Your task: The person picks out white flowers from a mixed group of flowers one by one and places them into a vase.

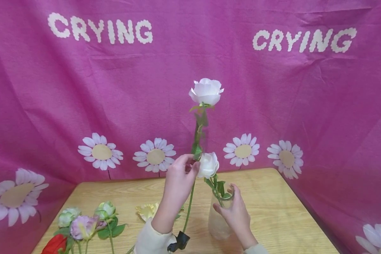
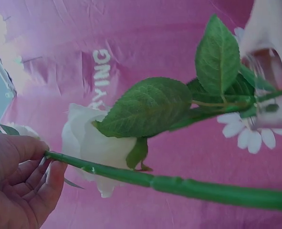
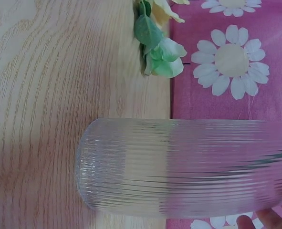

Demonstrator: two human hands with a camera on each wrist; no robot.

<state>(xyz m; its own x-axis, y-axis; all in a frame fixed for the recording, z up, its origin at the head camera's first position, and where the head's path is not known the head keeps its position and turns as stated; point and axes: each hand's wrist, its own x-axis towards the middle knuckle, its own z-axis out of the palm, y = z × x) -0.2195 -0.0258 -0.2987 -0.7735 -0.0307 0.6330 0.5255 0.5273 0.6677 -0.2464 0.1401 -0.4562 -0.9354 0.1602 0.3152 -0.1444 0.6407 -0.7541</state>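
My left hand (image 1: 179, 185) pinches the green stem (image 2: 217, 193) of a white rose (image 1: 206, 92) between thumb and fingers. That rose stands upright, its bloom high above the hand and its stem hanging down to the left of the vase. A ribbed clear glass vase (image 1: 218, 225) stands on the table, and my right hand (image 1: 236, 211) grips it just below the rim, thumb on one side and fingers on the other. In the vase leans a second white rose (image 1: 209, 165), its bloom close beside my left fingertips and its leaves (image 2: 148, 107) above the rim.
On the table (image 1: 263, 208) at the left lie a red flower (image 1: 54, 244), a purple flower (image 1: 82, 226) and pale green blooms (image 1: 105, 210). A yellow flower (image 1: 147, 211) lies behind my left forearm. A pink cloth (image 1: 165, 88) with printed daisies hangs behind and at both sides.
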